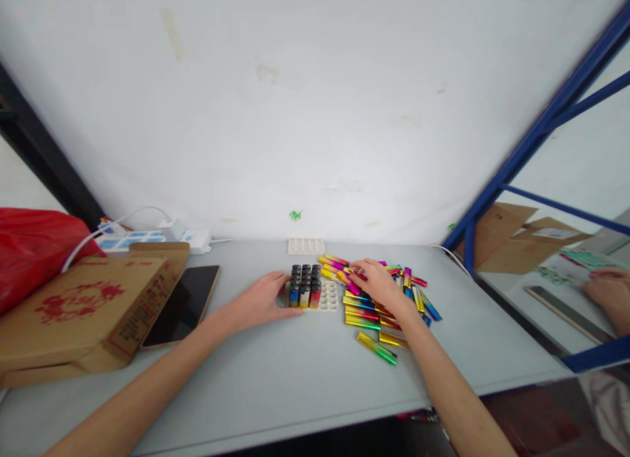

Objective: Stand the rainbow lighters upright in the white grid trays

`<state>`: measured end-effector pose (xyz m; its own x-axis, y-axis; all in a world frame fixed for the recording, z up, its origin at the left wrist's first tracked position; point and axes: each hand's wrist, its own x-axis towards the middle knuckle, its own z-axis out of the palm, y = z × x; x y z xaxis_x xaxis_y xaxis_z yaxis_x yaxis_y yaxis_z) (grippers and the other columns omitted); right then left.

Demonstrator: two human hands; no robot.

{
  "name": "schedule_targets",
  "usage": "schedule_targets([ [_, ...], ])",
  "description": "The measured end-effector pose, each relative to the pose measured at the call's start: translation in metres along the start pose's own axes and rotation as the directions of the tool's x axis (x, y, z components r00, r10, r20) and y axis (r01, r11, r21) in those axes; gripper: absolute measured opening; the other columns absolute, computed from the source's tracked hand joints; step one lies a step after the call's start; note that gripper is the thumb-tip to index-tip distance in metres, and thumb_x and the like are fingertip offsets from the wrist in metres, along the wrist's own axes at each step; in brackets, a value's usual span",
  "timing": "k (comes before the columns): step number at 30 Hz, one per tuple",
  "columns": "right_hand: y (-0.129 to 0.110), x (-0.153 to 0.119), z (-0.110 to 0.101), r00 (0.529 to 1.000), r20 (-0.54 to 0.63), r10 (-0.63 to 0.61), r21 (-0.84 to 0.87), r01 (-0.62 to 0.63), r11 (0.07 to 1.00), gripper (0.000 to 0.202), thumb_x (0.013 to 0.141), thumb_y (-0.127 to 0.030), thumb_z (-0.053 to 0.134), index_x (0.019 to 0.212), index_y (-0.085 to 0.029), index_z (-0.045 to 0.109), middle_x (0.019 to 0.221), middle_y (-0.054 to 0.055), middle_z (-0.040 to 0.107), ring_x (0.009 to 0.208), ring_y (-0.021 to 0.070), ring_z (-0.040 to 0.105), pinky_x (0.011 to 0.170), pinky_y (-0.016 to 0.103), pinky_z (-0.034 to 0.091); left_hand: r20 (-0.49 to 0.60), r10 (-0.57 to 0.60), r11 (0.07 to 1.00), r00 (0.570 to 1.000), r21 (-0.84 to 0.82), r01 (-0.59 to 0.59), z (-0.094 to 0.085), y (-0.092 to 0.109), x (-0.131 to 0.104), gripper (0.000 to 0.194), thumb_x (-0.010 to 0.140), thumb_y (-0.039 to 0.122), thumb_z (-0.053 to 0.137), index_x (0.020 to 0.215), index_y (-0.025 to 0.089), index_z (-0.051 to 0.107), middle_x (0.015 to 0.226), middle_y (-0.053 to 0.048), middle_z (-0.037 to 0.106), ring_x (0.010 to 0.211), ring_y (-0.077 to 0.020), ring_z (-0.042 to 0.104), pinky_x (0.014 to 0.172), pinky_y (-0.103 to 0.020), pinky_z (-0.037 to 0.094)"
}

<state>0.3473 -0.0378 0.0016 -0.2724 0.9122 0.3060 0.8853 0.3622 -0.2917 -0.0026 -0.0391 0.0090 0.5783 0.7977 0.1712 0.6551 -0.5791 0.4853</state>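
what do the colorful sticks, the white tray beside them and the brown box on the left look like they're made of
Colorful sticks: glossy, metallic-looking, judging by bright highlights; possibly coated plastic or metal.
White tray: matte, probably molded plastic, given its round pockets.
Brown box: likely cardboard, matte, from its dull, printed surface and folded edges.

To my left: brown cardboard box with red print (81, 303), dark-screened tablet (184, 306) just beside it, white power strip (199, 241) behind, red plastic bag (42, 250) at far left. To my right: blue metal frame (534, 138), open cardboard carton (509, 250) beyond it.
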Motion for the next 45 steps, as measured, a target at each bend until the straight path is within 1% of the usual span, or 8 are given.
schedule_targets([
  [6,-0.003,0.011,-0.005,0.998,-0.056,-0.022,0.084,0.027,0.996,0.021,0.106,-0.030,0.067,0.120,-0.017,0.077,0.115,0.012,0.076,0.110,0.0253,0.071,0.104,0.041,0.053,-0.020,0.009,1.000,1.000,-0.022,-0.010,-0.003,-0.003,-0.001,0.048,0.076,0.065,0.081,0.094,0.023,0.067,0.099,-0.007,0.072,0.086,-0.0307,0.067,0.080,-0.046,0.057],
  [12,-0.019,0.044,-0.017,0.986,0.081,-0.144,0.071,0.139,0.988,0.018,0.106,-0.030,0.067,0.108,-0.016,0.079,0.109,0.010,0.078,0.105,0.0242,0.070,0.101,0.039,0.050,-0.022,0.005,1.000,1.000,-0.011,-0.005,-0.003,-0.001,-0.002,0.049,0.076,0.065,0.081,0.095,0.023,0.066,0.100,-0.008,0.072,0.091,-0.0319,0.069,0.085,-0.045,0.057],
  [19,-0.030,0.024,-0.016,0.973,0.204,-0.107,-0.004,0.111,0.994,0.026,0.096,-0.026,0.080,0.119,-0.015,0.077,0.103,0.009,0.074,0.093,0.0227,0.067,0.088,0.034,0.049,-0.013,-0.014,1.000,1.000,-0.003,0.014,-0.003,0.001,-0.004,0.054,0.078,0.068,0.080,0.104,0.022,0.069,0.107,-0.011,0.074,0.097,-0.0321,0.070,0.086,-0.042,0.057],
  [24,-0.026,0.023,-0.027,0.995,0.058,-0.087,0.234,0.071,0.970,0.019,0.098,-0.035,0.076,0.106,-0.018,0.076,0.092,0.004,0.069,0.082,0.0196,0.063,0.081,0.033,0.049,-0.017,-0.003,1.000,1.000,-0.019,0.003,-0.002,0.000,-0.005,0.055,0.079,0.070,0.079,0.104,0.021,0.070,0.111,-0.013,0.075,0.101,-0.0342,0.071,0.087,-0.044,0.058],
  [29,-0.034,0.031,-0.036,0.991,-0.022,0.135,0.790,-0.066,0.610,0.044,0.086,-0.061,0.083,0.090,-0.023,0.061,0.078,-0.005,0.064,0.065,0.0137,0.058,0.068,0.029,0.052,-0.004,-0.004,1.000,1.000,-0.013,0.004,-0.007,0.004,-0.003,0.055,0.077,0.068,0.080,0.103,0.021,0.069,0.104,-0.010,0.074,0.093,-0.0331,0.070,0.084,-0.043,0.057],
  [35,-0.047,0.024,-0.018,0.951,0.138,0.278,0.960,-0.197,0.197,0.057,0.064,-0.055,0.101,0.078,-0.022,0.056,0.092,-0.001,0.072,0.079,0.0159,0.072,0.085,0.035,0.063,0.014,0.003,1.000,1.000,-0.031,-0.002,-0.011,0.005,-0.001,0.056,0.076,0.071,0.079,0.101,0.023,0.069,0.101,-0.008,0.075,0.087,-0.0306,0.070,0.080,-0.041,0.056],
  [40,-0.047,0.016,-0.007,0.951,0.239,0.195,0.953,-0.269,0.142,0.048,0.070,-0.055,0.096,0.098,-0.023,0.073,0.095,0.003,0.075,0.091,0.0205,0.071,0.084,0.036,0.062,-0.005,0.001,1.000,1.000,-0.019,-0.001,-0.006,0.000,-0.001,0.060,0.074,0.071,0.081,0.108,0.023,0.071,0.106,-0.011,0.077,0.093,-0.0336,0.071,0.084,-0.044,0.058],
  [45,-0.054,0.010,-0.002,0.960,0.262,0.098,0.935,-0.277,0.220,0.047,0.083,-0.062,0.083,0.104,-0.022,0.070,0.082,-0.001,0.069,0.065,0.0135,0.056,0.061,0.028,0.048,-0.024,0.001,1.000,1.000,0.008,-0.001,-0.005,-0.001,-0.004,0.059,0.075,0.070,0.080,0.107,0.022,0.071,0.108,-0.011,0.077,0.097,-0.0328,0.072,0.089,-0.043,0.058],
])
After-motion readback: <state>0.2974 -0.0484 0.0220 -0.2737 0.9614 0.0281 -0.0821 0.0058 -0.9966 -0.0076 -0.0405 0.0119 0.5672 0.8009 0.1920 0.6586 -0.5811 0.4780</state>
